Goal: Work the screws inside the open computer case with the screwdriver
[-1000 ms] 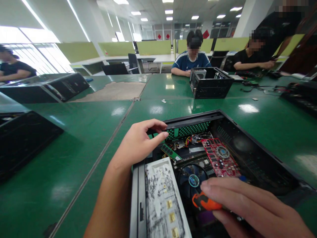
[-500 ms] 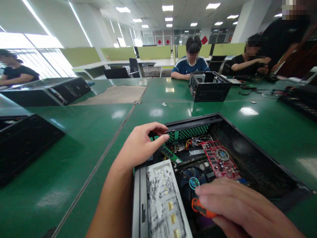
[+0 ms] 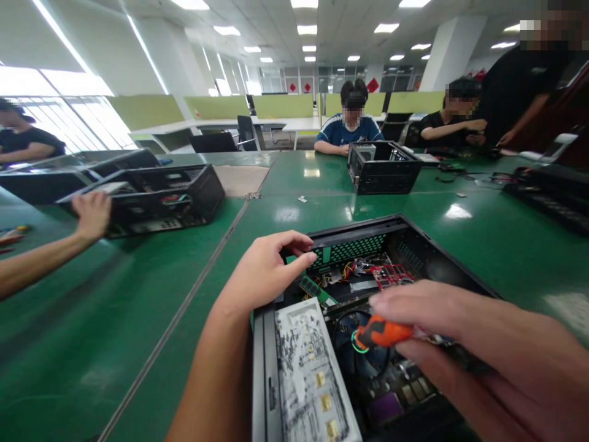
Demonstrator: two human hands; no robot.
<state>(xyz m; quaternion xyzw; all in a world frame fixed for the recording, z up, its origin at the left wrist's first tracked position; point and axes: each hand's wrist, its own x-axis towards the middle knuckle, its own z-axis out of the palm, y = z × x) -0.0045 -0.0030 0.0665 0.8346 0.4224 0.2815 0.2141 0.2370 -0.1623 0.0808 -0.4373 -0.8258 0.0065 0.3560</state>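
Observation:
An open black computer case (image 3: 442, 261) lies in front of me. My left hand (image 3: 267, 270) is closed over its far left edge, thumb inside and fingers over the rim. In my right hand (image 3: 473, 331), above the case, is an orange-and-black screwdriver (image 3: 389, 333); its tip is out of sight. Beneath the handle sits a round cooling fan (image 3: 350, 365). A green memory stick (image 3: 317, 290) lies loose inside, close to my left hand. Farther back is a red circuit card (image 3: 386, 274), partly covered by my right hand. A scuffed metal box (image 3: 310, 368) fills the left side.
At left, a co-worker's hand (image 3: 93, 215) rests on another black case (image 3: 161, 202). Across the green table (image 3: 193, 344), a person in blue (image 3: 352, 126) sits behind a third case (image 3: 384, 172). Cables (image 3: 460, 172) and dark equipment (image 3: 547, 196) lie at right.
My right hand has lifted the screwdriver up from lower in the case, now covering much of the red card. At left, a co-worker's arm has appeared and the near black case has been shifted and turned.

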